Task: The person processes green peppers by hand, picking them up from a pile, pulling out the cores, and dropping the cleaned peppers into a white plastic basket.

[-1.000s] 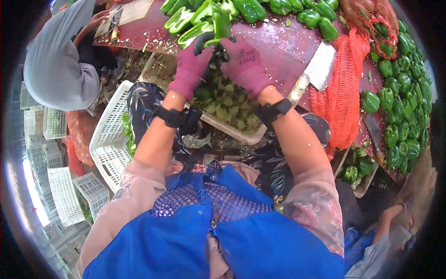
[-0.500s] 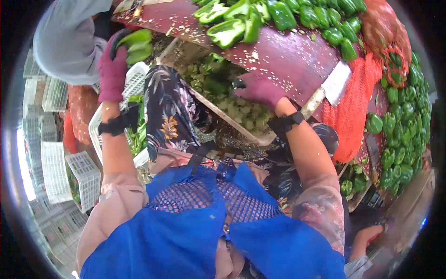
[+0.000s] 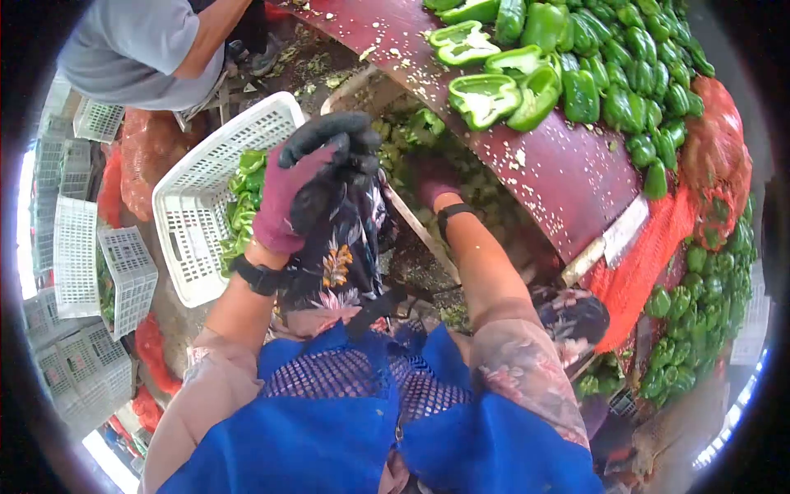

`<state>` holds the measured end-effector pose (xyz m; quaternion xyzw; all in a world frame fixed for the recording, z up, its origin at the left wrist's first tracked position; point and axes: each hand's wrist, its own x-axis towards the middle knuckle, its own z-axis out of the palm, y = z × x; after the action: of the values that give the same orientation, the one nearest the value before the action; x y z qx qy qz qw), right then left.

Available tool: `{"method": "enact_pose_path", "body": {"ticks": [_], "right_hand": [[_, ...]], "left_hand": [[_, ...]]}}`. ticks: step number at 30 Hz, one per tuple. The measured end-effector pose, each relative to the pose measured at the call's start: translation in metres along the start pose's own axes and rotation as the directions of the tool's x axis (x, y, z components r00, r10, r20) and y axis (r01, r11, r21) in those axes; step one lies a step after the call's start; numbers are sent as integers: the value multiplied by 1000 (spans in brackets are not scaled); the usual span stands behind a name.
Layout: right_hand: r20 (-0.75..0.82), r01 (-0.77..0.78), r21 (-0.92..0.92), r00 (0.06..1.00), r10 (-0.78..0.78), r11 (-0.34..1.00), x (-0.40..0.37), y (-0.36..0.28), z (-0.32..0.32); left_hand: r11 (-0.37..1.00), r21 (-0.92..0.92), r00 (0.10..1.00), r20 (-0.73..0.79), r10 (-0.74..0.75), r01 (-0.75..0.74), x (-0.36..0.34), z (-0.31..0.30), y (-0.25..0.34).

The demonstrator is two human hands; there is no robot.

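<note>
My left hand, in a purple glove with black fingers, is raised over my patterned trouser leg, to the right of the white basket. Its fingers look spread, and I see nothing in them. Cut green pepper pieces lie in that basket. My right hand reaches down into the bin beneath the edge of the red table. Shadow hides its fingers there, close to pale pepper cores and green scraps. Halved green peppers rest on the table above it.
A broad knife lies at the near edge of the red table. Whole green peppers are heaped behind, beside red mesh sacks. Another person's arm is at upper left. White crates are stacked at left.
The green pepper piece has left my left hand, which moved right, away from over the basket. My right hand went deeper into the bin. The whole view has shifted.
</note>
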<state>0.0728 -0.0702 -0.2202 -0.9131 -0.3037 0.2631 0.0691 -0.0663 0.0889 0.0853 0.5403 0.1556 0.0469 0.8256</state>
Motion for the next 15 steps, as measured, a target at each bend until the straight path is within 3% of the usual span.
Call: {"method": "enact_pose_path", "body": {"ticks": [2,5,7,9,11,12,13,14,15], "right_hand": [[149,-189,226,976,158,955,1,-31,-40],[-206,-64,276,971,124,959,19,-31,10],[5,1,159,1000,-2,987,35,-15,22],[52,27,96,998,-32,995,32,5,22],[-85,-4,90,996,12,996,7,19,14],[-52,-52,365,996,76,930,-9,24,5],[-7,-95,610,992,125,787,-39,16,-30],[46,-130,805,987,157,579,-68,6,-68],[79,-199,800,970,230,566,-92,-2,-105]], "left_hand": [[983,-185,999,34,17,-11,5,-6,-8],[998,-63,1000,-25,0,-2,7,-9,-10],[995,-99,999,-30,-25,22,11,-7,-14],[994,-111,1000,-1,-16,16,14,-2,-15],[994,-110,1000,-3,-20,20,14,0,-16],[994,-105,1000,-1,-18,18,14,0,-15],[985,-168,999,51,-18,26,14,-6,-18],[995,-96,999,44,-4,8,12,-4,-15],[1000,-26,999,38,13,-12,9,0,-11]]}}
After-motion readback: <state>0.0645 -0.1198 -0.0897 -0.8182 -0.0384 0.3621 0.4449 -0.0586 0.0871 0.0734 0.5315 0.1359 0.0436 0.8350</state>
